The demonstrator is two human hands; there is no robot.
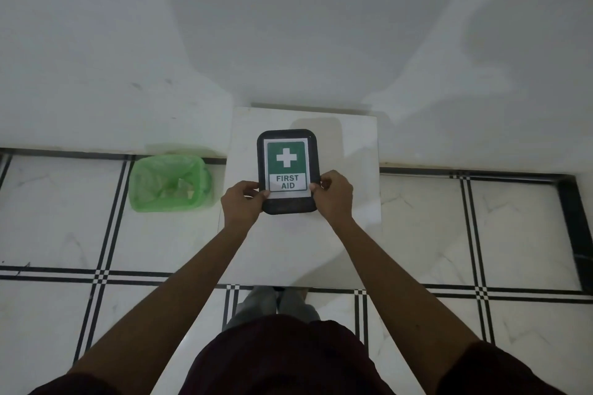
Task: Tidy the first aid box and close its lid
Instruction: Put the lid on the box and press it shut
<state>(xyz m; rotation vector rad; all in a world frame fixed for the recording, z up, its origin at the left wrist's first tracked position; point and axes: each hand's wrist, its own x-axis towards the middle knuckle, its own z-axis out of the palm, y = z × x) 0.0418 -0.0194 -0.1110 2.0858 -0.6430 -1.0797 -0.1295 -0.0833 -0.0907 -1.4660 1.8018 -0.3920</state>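
Observation:
A black first aid box [287, 138] with rounded corners lies on a white table [301, 247]. Its lid is down and carries a green label with a white cross and the words FIRST AID. My left hand [242, 202] grips the box's near left corner, thumb on the lid. At the near right corner my right hand [333, 197] holds the box the same way. The contents are hidden under the lid.
A green bin [170, 183] lined with a green bag stands on the floor left of the table, with scraps inside. The floor is white tile with black lines. A white wall rises behind the table. My legs show below the table's near edge.

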